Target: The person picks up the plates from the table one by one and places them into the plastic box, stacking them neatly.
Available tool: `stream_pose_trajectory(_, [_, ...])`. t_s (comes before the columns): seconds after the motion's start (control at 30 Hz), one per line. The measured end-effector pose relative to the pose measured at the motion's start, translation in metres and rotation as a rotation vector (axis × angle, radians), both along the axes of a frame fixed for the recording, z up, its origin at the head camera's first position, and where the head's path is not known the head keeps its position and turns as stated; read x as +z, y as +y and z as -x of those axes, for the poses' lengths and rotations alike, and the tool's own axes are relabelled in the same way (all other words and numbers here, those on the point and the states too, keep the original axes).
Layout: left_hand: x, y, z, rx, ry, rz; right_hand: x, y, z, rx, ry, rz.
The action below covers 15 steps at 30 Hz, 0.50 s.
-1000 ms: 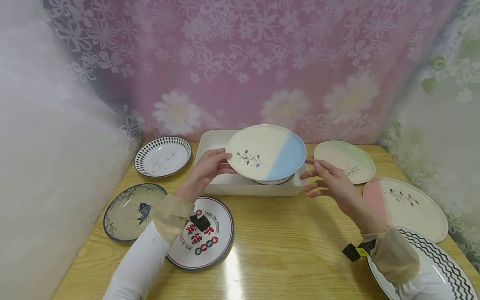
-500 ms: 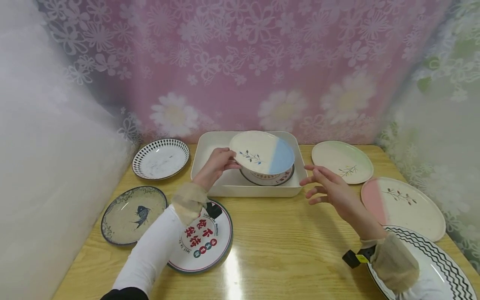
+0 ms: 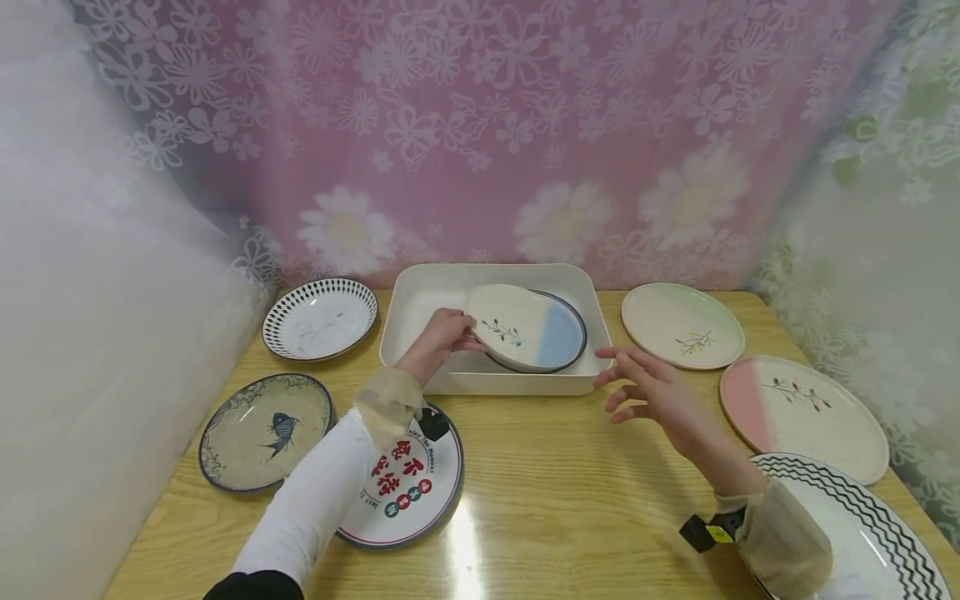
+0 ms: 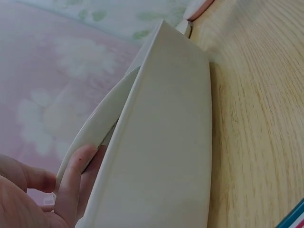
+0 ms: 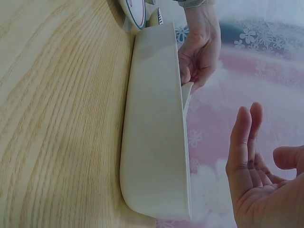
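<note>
My left hand (image 3: 444, 337) pinches the left rim of a cream plate (image 3: 510, 321) with a blue right side and a leaf sprig. This plate lies tilted inside a white rectangular bin (image 3: 431, 287), its left edge raised. Below it shows the dark rim of another plate (image 3: 581, 337). In the left wrist view, thumb and fingers grip the plate's edge (image 4: 102, 116) just over the bin's wall (image 4: 156, 133). Off the bin's right front corner, my right hand (image 3: 652, 396) hovers with loosely bent fingers and holds nothing.
Left of the bin lie a black-patterned plate (image 3: 322, 317), a fish plate (image 3: 273, 433) and a plate with red characters (image 3: 420, 492). On the right are a green-edged plate (image 3: 675, 321), a pink-edged plate (image 3: 817, 425) and a zigzag-rimmed plate (image 3: 855, 533). A pink floral curtain (image 3: 450, 125) hangs behind.
The cream and blue plate has gone down into the bin, held by my left hand alone. My right hand, close to the plate's right edge before, now stands apart from it.
</note>
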<state>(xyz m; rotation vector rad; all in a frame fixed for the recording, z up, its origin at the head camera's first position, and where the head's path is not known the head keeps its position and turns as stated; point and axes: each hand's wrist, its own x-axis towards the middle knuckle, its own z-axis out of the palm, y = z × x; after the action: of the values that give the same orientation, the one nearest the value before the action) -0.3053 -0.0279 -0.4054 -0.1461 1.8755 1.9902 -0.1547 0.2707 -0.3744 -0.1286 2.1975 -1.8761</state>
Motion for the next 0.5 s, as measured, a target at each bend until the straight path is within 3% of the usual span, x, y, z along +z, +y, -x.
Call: stream_pose_trajectory(0.5, [-0.0061, 0.0008, 0.0034, -0.004, -0.018, -0.007, -0.0037, 0.0012, -0.0058, 0.003, 0.022, 0.004])
